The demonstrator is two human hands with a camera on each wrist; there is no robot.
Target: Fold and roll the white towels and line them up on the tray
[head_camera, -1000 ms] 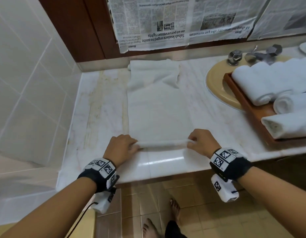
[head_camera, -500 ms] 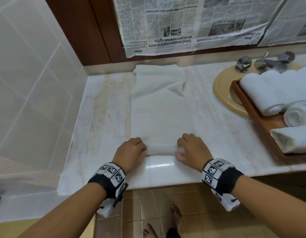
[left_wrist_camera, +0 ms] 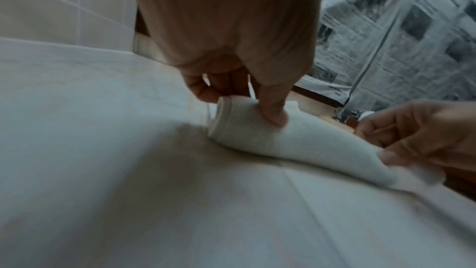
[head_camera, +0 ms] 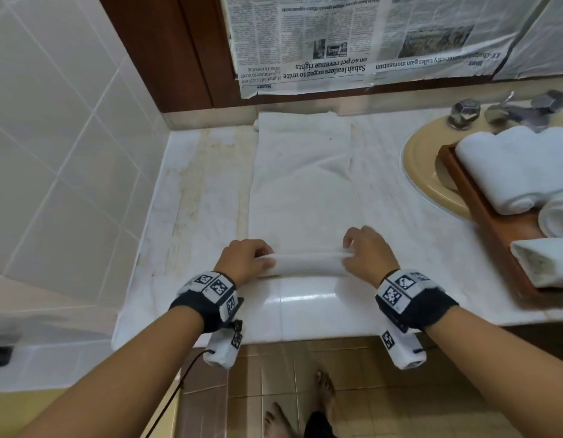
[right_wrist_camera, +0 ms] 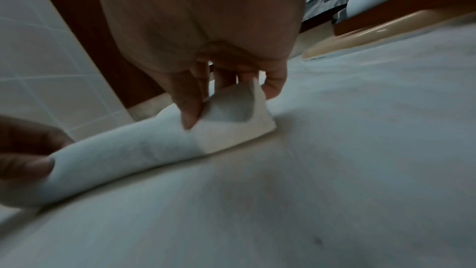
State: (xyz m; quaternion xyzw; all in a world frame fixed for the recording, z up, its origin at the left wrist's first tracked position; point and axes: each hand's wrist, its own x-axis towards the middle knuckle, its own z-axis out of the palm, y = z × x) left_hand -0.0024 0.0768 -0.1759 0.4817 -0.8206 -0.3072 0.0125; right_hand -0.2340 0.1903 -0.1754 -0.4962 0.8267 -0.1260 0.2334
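Note:
A white towel (head_camera: 302, 191) lies folded into a long strip on the marble counter, running away from me. Its near end is wound into a thin roll (head_camera: 308, 263) (left_wrist_camera: 270, 142) (right_wrist_camera: 144, 150). My left hand (head_camera: 251, 260) (left_wrist_camera: 242, 97) pinches the roll's left end between thumb and fingers. My right hand (head_camera: 362, 254) (right_wrist_camera: 226, 97) pinches the right end the same way. A wooden tray (head_camera: 495, 229) at the right carries three rolled white towels (head_camera: 507, 165).
The tray sits over a beige sink (head_camera: 425, 172) with chrome taps (head_camera: 466, 112) behind it. Newspaper (head_camera: 352, 42) covers the wall at the back. Tiled wall (head_camera: 59, 153) closes the left side. The counter edge (head_camera: 305, 330) runs just below my wrists.
The roll has grown thicker and moved slightly away from me along the strip. Both hands pressed down over it half a second ago and now pinch its ends again.

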